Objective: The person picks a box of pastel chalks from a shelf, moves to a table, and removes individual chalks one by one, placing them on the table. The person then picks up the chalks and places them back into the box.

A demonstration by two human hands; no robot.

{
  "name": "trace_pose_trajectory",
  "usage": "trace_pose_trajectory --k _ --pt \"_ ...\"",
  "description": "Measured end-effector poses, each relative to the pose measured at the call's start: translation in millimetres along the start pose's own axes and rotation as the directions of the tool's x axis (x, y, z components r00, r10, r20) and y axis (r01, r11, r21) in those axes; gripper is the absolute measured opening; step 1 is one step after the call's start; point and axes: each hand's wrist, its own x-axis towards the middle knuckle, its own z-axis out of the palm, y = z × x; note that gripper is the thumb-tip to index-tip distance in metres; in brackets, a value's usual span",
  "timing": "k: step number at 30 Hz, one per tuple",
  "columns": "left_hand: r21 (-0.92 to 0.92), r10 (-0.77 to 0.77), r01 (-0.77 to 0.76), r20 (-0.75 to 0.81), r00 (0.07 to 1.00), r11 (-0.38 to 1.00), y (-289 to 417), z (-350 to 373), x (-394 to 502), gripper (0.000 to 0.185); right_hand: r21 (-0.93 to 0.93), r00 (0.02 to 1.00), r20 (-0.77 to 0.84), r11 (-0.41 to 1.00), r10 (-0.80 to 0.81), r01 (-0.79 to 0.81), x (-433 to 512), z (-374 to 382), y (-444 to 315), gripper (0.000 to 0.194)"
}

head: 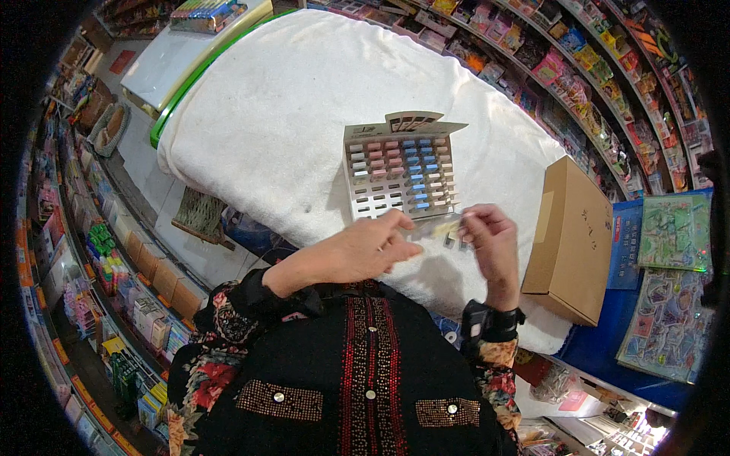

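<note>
My right hand [490, 245] pinches a small clear plastic packet [439, 228] with something pale yellow in it; motion blur hides the details. Just left of it, my left hand [359, 245] has its thumb and fingers apart, close to the packet's edge; whether they touch it I cannot tell. Beyond both hands stands a white display box [351, 196] with a raised printed back panel. White, pink, blue and cream small blocks stand upright in its slots, while several slots at the front left are bare. A few small grey pieces [450, 240] lie on the cloth below the packet.
White cloth [274, 114] covers the table. A closed brown cardboard box [564, 245] stands at the right, beside a blue surface with plastic-wrapped goods [676, 233]. Stocked shelves [570, 74] curve along the far right, with more shelves [131, 273] at the left. A woven-seat stool [199, 214] stands left of the table.
</note>
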Motion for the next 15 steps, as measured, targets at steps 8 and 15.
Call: trace_pose_trajectory --k 8,15 --pt "0.393 0.409 -0.161 -0.706 0.578 0.905 -60.6 -49.8 -0.5 0.076 -0.195 0.947 -0.32 0.978 0.009 -0.075 55.1 -115.2 46.5 0.014" --pt "0.149 0.21 -0.158 -0.468 0.858 0.976 -84.3 -66.7 37.2 0.124 -0.732 0.868 -0.308 0.679 -0.39 0.045 33.3 -60.0 13.1 0.015"
